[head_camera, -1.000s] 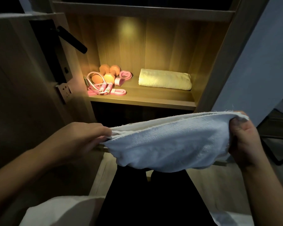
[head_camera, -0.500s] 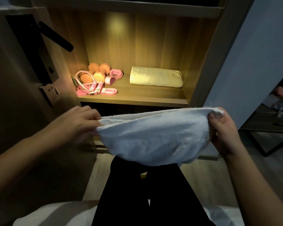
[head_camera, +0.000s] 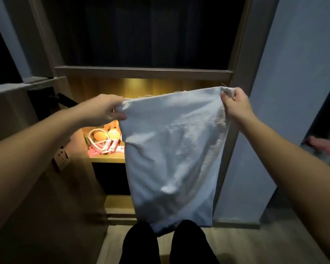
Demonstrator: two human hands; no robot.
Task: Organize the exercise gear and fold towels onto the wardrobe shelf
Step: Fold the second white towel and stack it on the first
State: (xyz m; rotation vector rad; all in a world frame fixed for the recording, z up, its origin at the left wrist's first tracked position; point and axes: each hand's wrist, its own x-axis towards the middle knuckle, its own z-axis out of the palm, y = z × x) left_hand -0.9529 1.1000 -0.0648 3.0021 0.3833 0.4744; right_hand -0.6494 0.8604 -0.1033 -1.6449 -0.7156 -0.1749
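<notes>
A white towel (head_camera: 171,149) hangs full length in front of the wardrobe. My left hand (head_camera: 103,109) pinches its top left corner and my right hand (head_camera: 234,103) pinches its top right corner. Behind it is the lit wooden shelf (head_camera: 107,160). On the shelf's left lie orange dumbbells (head_camera: 113,134) and a pink skipping rope (head_camera: 103,147). The hanging towel hides the right part of the shelf, where the folded yellow towel lay in the earlier frames.
The wardrobe door (head_camera: 17,130) stands open at the left, with a black handle (head_camera: 65,101) and a wall socket (head_camera: 61,156) beside it. A blue-grey wall (head_camera: 293,92) is at the right. My dark trouser legs (head_camera: 141,244) stand on the wooden floor below.
Both hands have risen and the towel, held bunched and folded before, has dropped open to hang long. The camera has tilted, so the shelf sits lower in view.
</notes>
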